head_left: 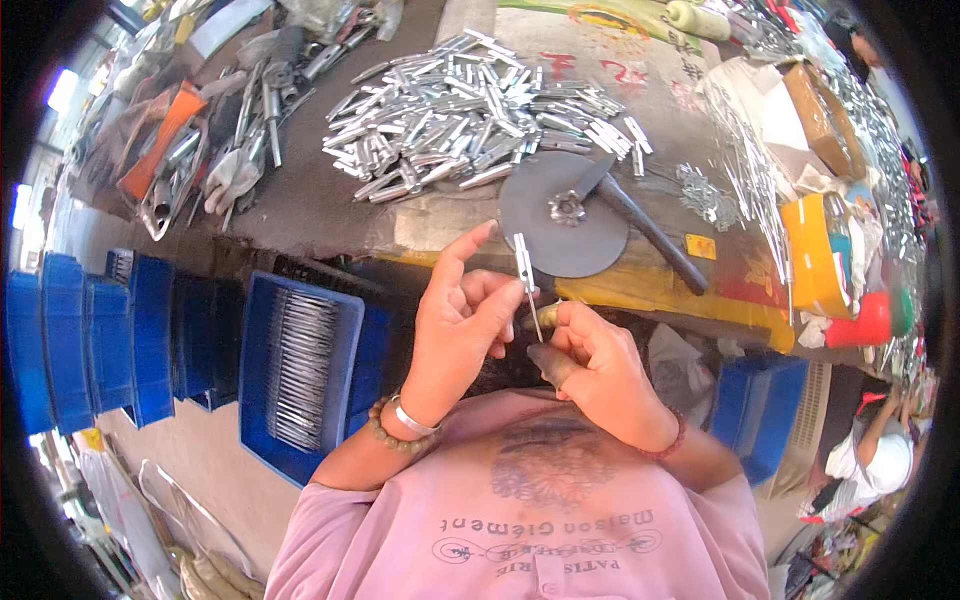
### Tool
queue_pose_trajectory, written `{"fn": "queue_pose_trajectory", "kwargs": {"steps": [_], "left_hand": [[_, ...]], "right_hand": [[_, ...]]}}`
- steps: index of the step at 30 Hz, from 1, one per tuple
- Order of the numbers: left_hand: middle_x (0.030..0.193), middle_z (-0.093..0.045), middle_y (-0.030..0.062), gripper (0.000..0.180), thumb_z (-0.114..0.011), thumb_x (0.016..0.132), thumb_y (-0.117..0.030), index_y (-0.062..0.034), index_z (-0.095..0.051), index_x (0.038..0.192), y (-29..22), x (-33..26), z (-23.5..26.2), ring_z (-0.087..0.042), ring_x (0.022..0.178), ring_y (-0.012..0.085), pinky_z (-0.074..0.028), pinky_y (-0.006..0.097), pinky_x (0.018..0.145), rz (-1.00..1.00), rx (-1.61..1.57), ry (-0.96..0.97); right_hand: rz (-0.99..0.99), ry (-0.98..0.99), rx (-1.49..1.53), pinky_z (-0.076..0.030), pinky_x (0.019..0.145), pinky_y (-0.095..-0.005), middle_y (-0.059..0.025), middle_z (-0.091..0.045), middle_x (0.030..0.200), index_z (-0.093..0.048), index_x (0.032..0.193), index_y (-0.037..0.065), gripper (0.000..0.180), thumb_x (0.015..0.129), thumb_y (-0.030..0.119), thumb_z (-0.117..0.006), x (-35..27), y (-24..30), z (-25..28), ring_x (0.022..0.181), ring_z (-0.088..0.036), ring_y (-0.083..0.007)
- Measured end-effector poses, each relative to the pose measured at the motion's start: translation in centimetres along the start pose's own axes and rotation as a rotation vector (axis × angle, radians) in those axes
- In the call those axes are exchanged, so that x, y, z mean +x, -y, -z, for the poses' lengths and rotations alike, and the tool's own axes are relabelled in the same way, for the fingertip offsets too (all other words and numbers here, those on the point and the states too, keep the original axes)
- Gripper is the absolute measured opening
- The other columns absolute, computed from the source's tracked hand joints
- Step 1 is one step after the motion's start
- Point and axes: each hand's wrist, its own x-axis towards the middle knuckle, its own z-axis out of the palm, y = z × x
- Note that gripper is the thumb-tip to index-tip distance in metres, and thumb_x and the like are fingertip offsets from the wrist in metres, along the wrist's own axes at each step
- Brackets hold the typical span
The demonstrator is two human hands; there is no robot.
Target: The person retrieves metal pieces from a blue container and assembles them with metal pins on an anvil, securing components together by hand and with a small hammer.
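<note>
My left hand (461,325) and my right hand (592,362) meet in front of my chest, below the table's front edge. Together they pinch a small shiny metal piece (524,270) with a thin pin that hangs down between the fingers. My left index finger sticks up. Just beyond the hands, a grey round metal disc (565,212) with a star-shaped hub and a dark handle lies on the table edge. Behind it spreads a large heap of silver metal pieces (470,115).
A blue crate (300,370) holding several thin metal rods stands at the lower left, with more blue crates (90,340) beside it. Tools and a glove (235,175) lie at the table's far left. An orange box (815,255) and another person (875,450) are on the right.
</note>
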Motion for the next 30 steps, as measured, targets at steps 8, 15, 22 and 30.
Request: {"fn": "queue_pose_trajectory", "kwargs": {"steps": [8, 15, 22, 30], "left_hand": [[0.1, -0.069, 0.0005, 0.064, -0.08, 0.1, -0.007, -0.0087, -0.048, 0.156, 1.0, -1.0, 5.5, -0.06, 0.077, 0.0037, -0.045, 0.02, 0.058, -0.183, -0.054, -0.147], [0.102, -0.076, 0.0062, 0.055, -0.078, 0.098, -0.011, -0.0041, -0.055, 0.148, 8.5, -5.3, 21.6, -0.062, 0.077, 0.009, -0.049, 0.026, 0.063, -0.099, 0.263, -0.796], [0.107, -0.079, 0.0148, 0.055, -0.085, 0.089, -0.011, 0.0001, -0.062, 0.138, 17.8, -8.5, 37.9, -0.076, 0.096, 0.0259, -0.059, 0.037, 0.087, 0.102, 0.481, -1.183], [0.115, -0.08, 0.0217, 0.051, -0.088, 0.087, -0.023, -0.0017, -0.069, 0.13, 17.7, -6.1, 42.5, -0.077, 0.108, 0.0367, -0.059, 0.043, 0.099, 0.129, 0.784, -1.215]], "right_hand": [[0.227, -0.164, 0.026, -0.066, 0.073, -0.0275, -0.008, -0.075, 0.11, -0.063, 0.143, 0.001, 0.038, 0.107, 0.003, -0.073, -0.2, -1.3, 1.1, 0.088, -0.075, -0.0147], [0.235, -0.376, 0.018, -0.045, 0.055, -0.0192, -0.0036, -0.072, 0.095, -0.064, 0.15, 0.004, 0.044, 0.107, 0.013, -0.07, 1.9, -2.3, 5.0, 0.064, -0.059, -0.004], [0.195, -0.387, 0.038, -0.042, 0.052, -0.018, -0.0041, -0.072, 0.095, -0.066, 0.148, 0.005, 0.042, 0.107, 0.014, -0.07, 2.6, -1.9, 4.5, 0.063, -0.058, -0.0035], [0.206, -0.402, 0.064, -0.043, 0.053, -0.018, -0.0044, -0.073, 0.095, -0.067, 0.146, 0.006, 0.041, 0.106, 0.017, -0.071, 2.3, -3.0, 5.2, 0.063, -0.059, -0.0037]]}}
